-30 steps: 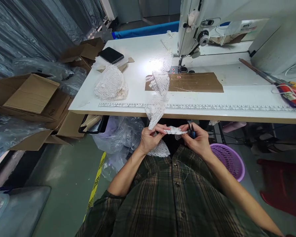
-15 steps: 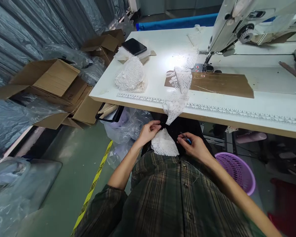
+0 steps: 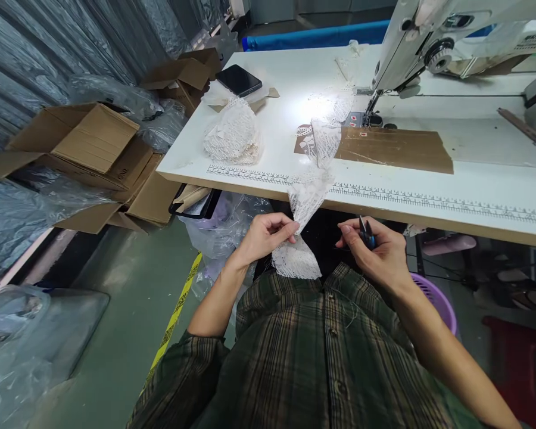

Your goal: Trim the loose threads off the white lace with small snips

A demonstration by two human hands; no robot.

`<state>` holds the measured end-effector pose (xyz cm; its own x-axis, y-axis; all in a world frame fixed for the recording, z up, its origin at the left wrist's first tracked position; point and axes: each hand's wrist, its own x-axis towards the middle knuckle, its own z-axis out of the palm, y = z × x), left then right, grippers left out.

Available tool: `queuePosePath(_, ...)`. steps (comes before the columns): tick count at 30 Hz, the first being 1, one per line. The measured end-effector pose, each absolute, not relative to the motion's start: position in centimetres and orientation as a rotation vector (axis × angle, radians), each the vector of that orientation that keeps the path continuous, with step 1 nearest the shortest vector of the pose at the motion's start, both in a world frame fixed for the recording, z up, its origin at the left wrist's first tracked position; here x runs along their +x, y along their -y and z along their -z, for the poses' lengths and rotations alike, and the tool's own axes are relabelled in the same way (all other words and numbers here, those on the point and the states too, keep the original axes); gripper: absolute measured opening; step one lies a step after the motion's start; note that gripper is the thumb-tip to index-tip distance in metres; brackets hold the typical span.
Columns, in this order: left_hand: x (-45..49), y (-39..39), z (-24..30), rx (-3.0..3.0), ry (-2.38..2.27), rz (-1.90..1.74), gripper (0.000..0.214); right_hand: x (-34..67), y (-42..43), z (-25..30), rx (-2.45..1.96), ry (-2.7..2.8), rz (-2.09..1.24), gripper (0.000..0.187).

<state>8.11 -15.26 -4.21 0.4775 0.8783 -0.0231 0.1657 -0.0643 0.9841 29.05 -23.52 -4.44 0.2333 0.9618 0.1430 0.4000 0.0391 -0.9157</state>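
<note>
A strip of white lace (image 3: 310, 193) runs from the sewing machine's side of the table over the front edge. My left hand (image 3: 270, 238) pinches its lower end between thumb and fingers. Below those fingers a white lace piece (image 3: 297, 259) lies on my lap; whether it joins the strip I cannot tell. My right hand (image 3: 377, 250) is closed round small thread snips (image 3: 367, 232) with a blue part, their dark blades pointing up. It is held to the right of the lace, apart from it.
On the white table (image 3: 259, 56) are a stack of lace pieces (image 3: 233, 134), a black phone (image 3: 239, 80), brown card (image 3: 397, 149) and a sewing machine (image 3: 411, 53). Cardboard boxes (image 3: 80, 143) stand left. A purple basket (image 3: 444, 304) is on the floor at right.
My left hand has taken hold of the hanging lace end. My right hand has moved right and up, turning the snips so their blades point up.
</note>
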Motion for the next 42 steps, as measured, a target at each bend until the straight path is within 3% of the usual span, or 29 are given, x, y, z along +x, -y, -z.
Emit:
queuePosePath(6, 5.7, 14.8, 5.3, 1.583, -1.088, -0.781, 0.032, 29.4, 23.2, 5.2, -1.51, 1.321, -0.809, 0.033)
queuePosePath(13, 7.3, 13.6, 11.4, 1.708, -1.208, -0.648, 0.03, 29.5, 23.4, 7.8, -1.544, 1.34, -0.975, 0.033)
queuePosePath(18, 8.1, 14.0, 14.4, 1.714, -1.205, -0.725, 0.009, 29.7, 23.7, 9.8, -1.632, 1.307, -1.035, 0.035)
queuePosePath(28, 7.0, 15.6, 11.0, 1.32, -1.02, -0.738, 0.03, 26.8, 21.2, 12.3, -1.466, 1.449, -1.12, 0.035)
queuePosePath(35, 7.5, 16.2, 9.3, 1.136, -1.001, -0.826, 0.036, 25.6, 21.3, 11.2, -1.385, 1.445, -1.151, 0.022)
queuePosePath(42, 7.9, 16.7, 7.3, 1.137, -0.974, -0.755, 0.045, 25.9, 22.1, 9.2, -1.325, 1.481, -1.087, 0.02)
